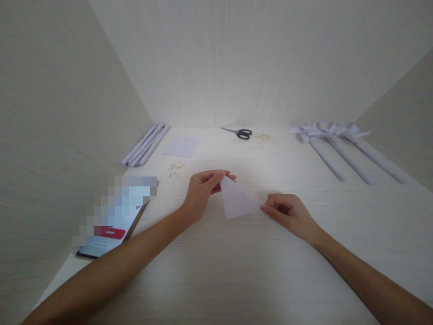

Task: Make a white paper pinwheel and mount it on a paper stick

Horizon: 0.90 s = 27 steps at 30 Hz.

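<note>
A pale lilac sheet of paper (pixel 237 201), folded into a triangle, is held up between my two hands above the middle of the table. My left hand (pixel 207 192) pinches its upper left corner between thumb and fingers. At the right corner, the thumb and forefinger of my right hand (pixel 286 212) are closed on the tip. The lower corner of the triangle points down, free of both hands. Behind my left hand lies a flat square of the same paper (pixel 181 146).
Rolled paper sticks (pixel 146 145) lie stacked at the back left. Small sticks (pixel 175 168) are scattered near the paper square. Black-handled scissors (pixel 241 133) lie by the back wall. Three paper pinwheels (pixel 329 132) on sticks lie at right. A phone (pixel 115 225) lies by the left wall.
</note>
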Tool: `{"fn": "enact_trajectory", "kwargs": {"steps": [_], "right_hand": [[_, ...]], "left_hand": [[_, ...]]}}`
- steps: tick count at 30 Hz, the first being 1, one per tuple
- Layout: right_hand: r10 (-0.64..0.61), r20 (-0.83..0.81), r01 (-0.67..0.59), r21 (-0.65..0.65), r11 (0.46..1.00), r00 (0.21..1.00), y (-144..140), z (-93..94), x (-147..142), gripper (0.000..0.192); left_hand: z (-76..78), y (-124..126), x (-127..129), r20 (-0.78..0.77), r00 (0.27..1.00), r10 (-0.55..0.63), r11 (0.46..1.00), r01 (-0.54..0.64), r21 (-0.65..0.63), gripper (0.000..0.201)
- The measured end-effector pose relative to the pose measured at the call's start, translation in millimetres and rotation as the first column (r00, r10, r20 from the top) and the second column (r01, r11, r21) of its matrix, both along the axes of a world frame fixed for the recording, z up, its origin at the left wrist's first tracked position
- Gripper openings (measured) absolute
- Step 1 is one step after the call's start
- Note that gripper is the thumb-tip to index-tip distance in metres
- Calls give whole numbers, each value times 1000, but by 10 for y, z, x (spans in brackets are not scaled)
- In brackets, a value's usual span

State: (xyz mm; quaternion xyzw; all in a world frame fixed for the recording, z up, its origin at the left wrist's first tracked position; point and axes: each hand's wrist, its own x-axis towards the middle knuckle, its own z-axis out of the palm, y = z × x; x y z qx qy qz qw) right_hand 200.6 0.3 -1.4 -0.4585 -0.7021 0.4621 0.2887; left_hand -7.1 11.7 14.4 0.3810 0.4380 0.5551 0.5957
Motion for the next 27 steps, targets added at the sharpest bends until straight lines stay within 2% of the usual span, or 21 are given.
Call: {"fn": "enact_trajectory", "kwargs": {"steps": [5,8,10,13,16,20,27], "right_hand": [[-237,-196,241,0,970,952,89,-50,45,20],[-387,-371,404,-34,914,844,165,-87,70,13],[-442,-499,453,-106,885,746,205,-93,71,10],[-483,-621,433,-245,868,617,232,-75,50,10],[-526,-644,385,-361,849,556,231,-49,25,13],[-547,-643,358,-414,837,536,219,-31,4,15],[-510,-652,387,-338,858,562,217,-37,-4,14]], "left_hand": [[-35,33,-25,-49,999,0,1000,1,24,23],[-83,16,-5,-52,999,-13,1000,13,-6,24],[-107,-10,21,-100,995,-25,999,22,-31,23],[-115,-56,63,-227,971,-78,997,70,-39,20],[-100,-96,91,-369,920,-131,991,134,-18,20],[-85,-135,106,-522,838,-158,983,181,-7,22],[-101,-174,115,-685,692,-226,952,305,-6,23]]}}
